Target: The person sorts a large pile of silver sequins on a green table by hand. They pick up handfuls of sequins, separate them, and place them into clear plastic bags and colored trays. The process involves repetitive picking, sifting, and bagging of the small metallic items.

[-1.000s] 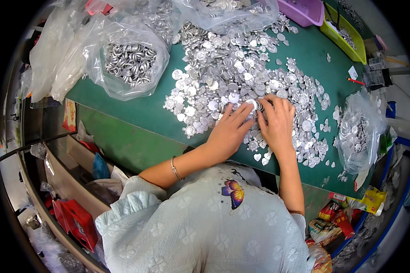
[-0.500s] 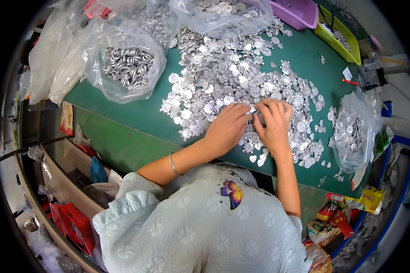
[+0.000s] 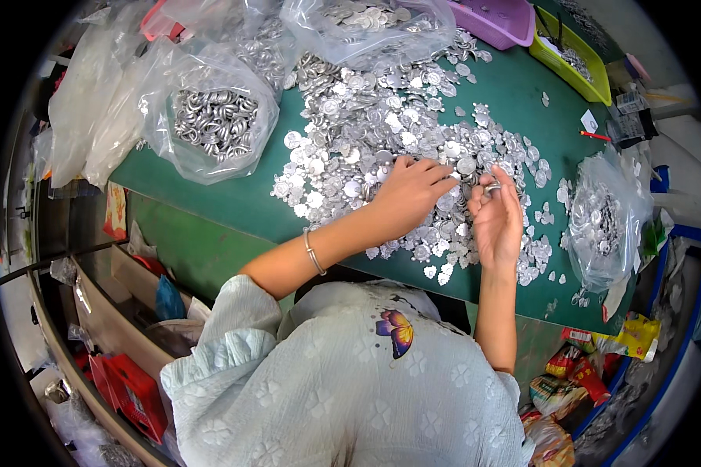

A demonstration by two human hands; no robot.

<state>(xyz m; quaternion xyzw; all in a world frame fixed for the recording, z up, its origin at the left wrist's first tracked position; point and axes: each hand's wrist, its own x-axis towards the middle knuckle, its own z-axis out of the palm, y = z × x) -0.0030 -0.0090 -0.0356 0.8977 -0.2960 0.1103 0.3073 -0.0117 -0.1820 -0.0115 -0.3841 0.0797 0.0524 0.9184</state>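
Note:
A wide heap of small silver metal charms [image 3: 335,163], many round or scalloped, is spread over the green table. My left hand [image 3: 409,198] is palm down above its near middle, thumb side toward my right hand. Its fingers are drawn together around a small bright silver charm [image 3: 454,177] at their tips. Just to the right, my right hand [image 3: 497,229] is turned palm up with its fingers curled. A shiny silver bit [image 3: 491,187] shows at those fingers; whether it is a worn ring or a held piece I cannot tell.
Clear bags of silver parts stand at the left [image 3: 210,128], at the back [image 3: 370,39] and at the right [image 3: 604,210]. Purple [image 3: 494,23] and yellow-green [image 3: 572,62] baskets sit at the back right. A red pen [image 3: 596,135] lies near the right edge. Open drawers [image 3: 125,311] are at lower left.
My hands were close together over the heap, both palms down. My right hand has shifted right and rolled palm up; my left has moved slightly right. The view has shifted a little.

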